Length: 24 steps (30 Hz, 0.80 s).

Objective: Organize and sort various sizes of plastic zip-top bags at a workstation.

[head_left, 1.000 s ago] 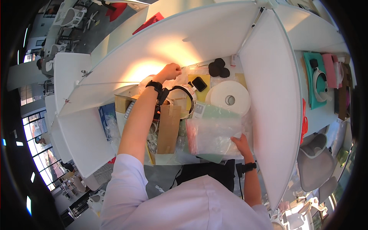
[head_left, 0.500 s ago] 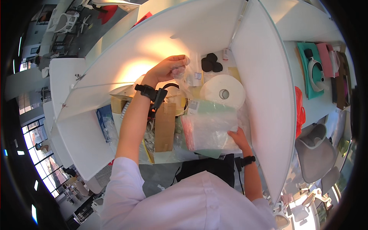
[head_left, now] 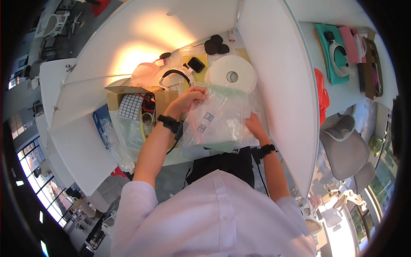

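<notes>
The left hand pinches the top edge of a clear, crinkled plastic bag, its grip closed on the film. The right hand grips the bag's right side, fingers curled around it. The bag hangs between both hands, just above the white bench, in front of a large white tape roll, with an open brown cardboard box to its left
</notes>
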### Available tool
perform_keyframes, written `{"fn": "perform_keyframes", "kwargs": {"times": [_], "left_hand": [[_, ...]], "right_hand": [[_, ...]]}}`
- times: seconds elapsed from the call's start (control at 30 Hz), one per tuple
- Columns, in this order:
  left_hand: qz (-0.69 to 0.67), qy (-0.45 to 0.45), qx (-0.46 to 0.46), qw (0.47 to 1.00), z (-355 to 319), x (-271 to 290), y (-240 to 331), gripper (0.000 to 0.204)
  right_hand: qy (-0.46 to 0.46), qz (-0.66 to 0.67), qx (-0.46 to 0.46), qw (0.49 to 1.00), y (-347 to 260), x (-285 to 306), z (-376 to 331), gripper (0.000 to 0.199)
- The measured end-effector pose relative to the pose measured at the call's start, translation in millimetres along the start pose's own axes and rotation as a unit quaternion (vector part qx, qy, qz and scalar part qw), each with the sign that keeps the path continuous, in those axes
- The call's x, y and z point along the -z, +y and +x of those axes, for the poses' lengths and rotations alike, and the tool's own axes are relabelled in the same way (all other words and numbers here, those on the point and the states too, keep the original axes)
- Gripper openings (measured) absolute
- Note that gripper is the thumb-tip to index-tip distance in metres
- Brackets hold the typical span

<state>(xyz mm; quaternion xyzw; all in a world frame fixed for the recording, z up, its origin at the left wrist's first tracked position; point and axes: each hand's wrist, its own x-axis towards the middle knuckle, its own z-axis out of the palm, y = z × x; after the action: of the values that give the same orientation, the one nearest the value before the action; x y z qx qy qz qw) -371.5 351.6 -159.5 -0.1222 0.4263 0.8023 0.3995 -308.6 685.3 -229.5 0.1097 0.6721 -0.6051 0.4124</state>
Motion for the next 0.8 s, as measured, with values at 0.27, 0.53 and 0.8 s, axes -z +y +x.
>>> {"fn": "perform_keyframes", "kwargs": {"times": [0.27,0.53,0.8], "left_hand": [[-0.028,0.123,-0.091,0.988,-34.7,-33.5,-16.1,0.009],[-0.131,0.351,-0.410,0.832,-71.7,-76.2,-18.8,0.012],[0.025,0.445,-0.267,0.855,-39.1,-143.0,-177.7,0.017]], "right_hand": [[0.004,0.019,-0.002,1.000,12.1,3.8,1.0,0.040],[0.014,0.049,0.015,0.999,19.2,2.5,3.2,0.042],[0.005,0.060,0.007,0.998,21.3,1.8,5.6,0.041]]}}
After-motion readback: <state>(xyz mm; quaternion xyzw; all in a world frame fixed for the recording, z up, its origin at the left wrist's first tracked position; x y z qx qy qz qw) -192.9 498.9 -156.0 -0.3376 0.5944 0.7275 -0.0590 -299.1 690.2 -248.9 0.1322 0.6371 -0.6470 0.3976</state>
